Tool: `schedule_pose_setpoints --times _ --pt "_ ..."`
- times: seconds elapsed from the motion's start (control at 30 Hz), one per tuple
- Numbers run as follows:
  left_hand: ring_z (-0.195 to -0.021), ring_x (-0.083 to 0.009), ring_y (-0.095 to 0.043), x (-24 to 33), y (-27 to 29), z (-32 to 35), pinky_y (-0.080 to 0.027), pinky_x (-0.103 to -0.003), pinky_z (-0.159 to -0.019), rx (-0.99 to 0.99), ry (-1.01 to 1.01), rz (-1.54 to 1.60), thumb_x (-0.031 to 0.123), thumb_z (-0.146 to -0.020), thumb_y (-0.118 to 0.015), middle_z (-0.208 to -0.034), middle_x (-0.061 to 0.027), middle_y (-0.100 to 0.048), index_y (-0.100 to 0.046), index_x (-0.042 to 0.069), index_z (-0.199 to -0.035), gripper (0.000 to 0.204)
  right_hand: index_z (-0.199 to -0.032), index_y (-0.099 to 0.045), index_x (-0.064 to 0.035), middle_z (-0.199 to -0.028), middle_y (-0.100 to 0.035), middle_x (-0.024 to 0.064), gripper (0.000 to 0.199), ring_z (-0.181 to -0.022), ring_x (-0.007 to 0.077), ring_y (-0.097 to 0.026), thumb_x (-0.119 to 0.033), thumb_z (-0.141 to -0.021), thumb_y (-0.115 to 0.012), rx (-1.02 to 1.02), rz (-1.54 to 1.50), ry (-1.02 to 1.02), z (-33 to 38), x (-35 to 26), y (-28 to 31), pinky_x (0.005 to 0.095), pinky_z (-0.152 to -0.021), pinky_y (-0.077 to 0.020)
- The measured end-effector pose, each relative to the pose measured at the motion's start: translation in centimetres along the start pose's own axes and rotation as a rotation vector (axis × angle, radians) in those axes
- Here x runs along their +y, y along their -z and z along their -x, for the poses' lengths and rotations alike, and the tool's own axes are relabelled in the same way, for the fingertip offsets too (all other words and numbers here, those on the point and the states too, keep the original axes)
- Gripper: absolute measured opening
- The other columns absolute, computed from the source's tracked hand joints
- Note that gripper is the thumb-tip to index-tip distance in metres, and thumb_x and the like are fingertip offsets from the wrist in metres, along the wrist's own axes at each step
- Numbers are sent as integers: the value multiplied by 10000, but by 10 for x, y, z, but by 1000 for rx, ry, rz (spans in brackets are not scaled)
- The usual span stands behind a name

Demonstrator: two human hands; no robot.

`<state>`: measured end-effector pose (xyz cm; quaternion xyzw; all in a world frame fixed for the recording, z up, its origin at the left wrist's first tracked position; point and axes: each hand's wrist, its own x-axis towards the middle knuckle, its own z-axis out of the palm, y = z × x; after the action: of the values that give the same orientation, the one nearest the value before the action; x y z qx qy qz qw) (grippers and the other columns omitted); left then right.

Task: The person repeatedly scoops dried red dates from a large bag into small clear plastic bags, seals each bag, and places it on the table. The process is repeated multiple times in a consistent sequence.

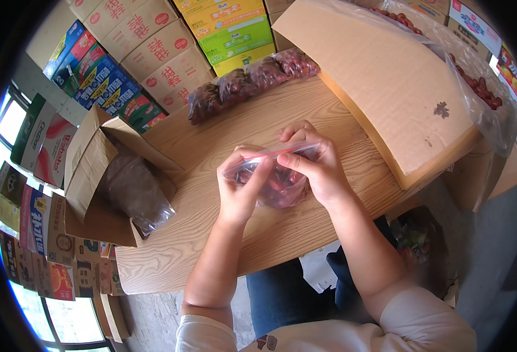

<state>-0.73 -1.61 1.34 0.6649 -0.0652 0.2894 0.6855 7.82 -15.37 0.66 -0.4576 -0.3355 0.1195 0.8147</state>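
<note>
A clear zip bag [283,193] with dark red dates in it is in front of me, over the wooden table [211,205]. My left hand [240,182] grips the left end of its top edge, thumb against the near side. At the right end, my right hand [320,164] pinches the same edge, its thumb lying along the pinkish-red zip strip. The fingers behind the bag are partly hidden. Beyond my hands, several filled bags of dark red dates [235,94] lie in a row along the table's far edge.
An open cardboard box [85,176] with clear plastic bags [135,188] stands at the left. On the right is a large carton with a raised flap [381,88]; loose dates [475,85] on plastic show behind it. Stacked cartons [153,53] line the far side.
</note>
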Motion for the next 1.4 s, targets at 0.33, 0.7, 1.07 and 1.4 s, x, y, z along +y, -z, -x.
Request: schedule_pose_setpoints --times 0.33,0.7,1.07,1.4 --pt "-781 -83 -596 -3 3 -2 -470 -226 -694 100 26 82 55 -879 -690 -901 -53 -674 -635 25 -871 64 -861 -607 -74 -921 -587 7 159 -807 80 -587 -56 -812 -757 202 -176 62 -5 3 4 230 -700 -490" --pt "-725 -71 -539 -3 14 -7 -426 -216 -648 171 40 108 63 -897 -674 -837 -23 -630 -621 34 -843 81 -829 -606 -96 -886 -593 -7 156 -859 85 -534 -93 -817 -762 258 -175 67 -6 5 13 247 -825 -405" --pt "-839 -99 -545 -16 21 -10 -415 -267 -853 239 -146 170 72 -925 -632 -860 -3 -583 -552 80 -800 149 -813 -605 -99 -838 -586 -27 185 -879 77 -505 -165 -819 -777 290 -177 39 -7 8 23 267 -876 -364" --pt "-937 -81 -498 -27 25 -13 -342 -265 -841 543 -6 -3 227 -969 -558 -1059 9 -593 -572 109 -1044 141 -1163 -522 -33 -1081 -546 81 394 -1008 145 -517 -191 -863 -723 404 -83 4 -9 5 21 313 -941 -398"
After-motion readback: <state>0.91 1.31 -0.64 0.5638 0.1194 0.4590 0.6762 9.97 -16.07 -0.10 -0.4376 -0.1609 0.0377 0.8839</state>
